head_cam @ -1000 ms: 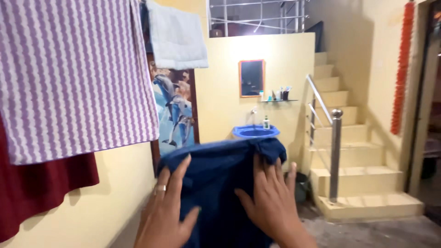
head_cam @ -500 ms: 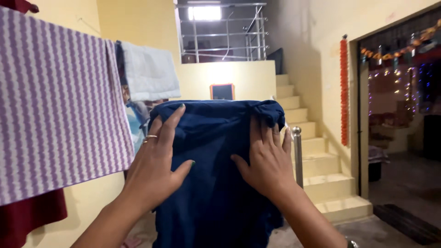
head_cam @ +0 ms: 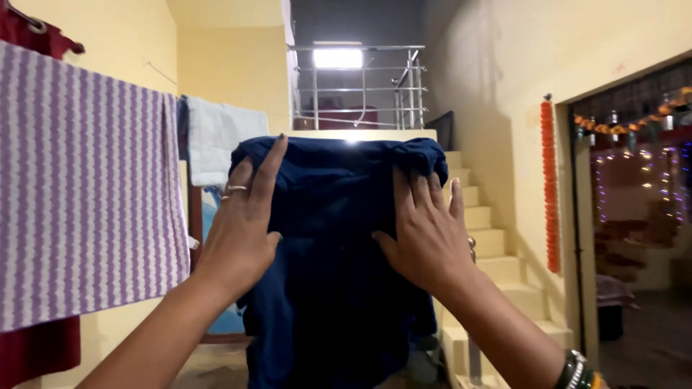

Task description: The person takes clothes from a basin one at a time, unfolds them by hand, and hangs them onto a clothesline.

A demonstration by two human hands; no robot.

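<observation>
Centre frame: left hand (head_cam: 241, 230) and right hand (head_cam: 425, 234), fingers spread flat, press on hanging dark blue garment (head_cam: 331, 288), gripping nothing.

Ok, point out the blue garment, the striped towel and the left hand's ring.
blue garment (head_cam: 339, 288): head view, hanging front.
striped towel (head_cam: 79, 209): head view, middle of cloth.
ring (head_cam: 236, 189): head view, on a left-hand finger.

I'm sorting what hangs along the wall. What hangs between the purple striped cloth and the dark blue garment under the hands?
In the head view, a white towel hangs between the purple striped cloth and the dark blue garment.
</observation>
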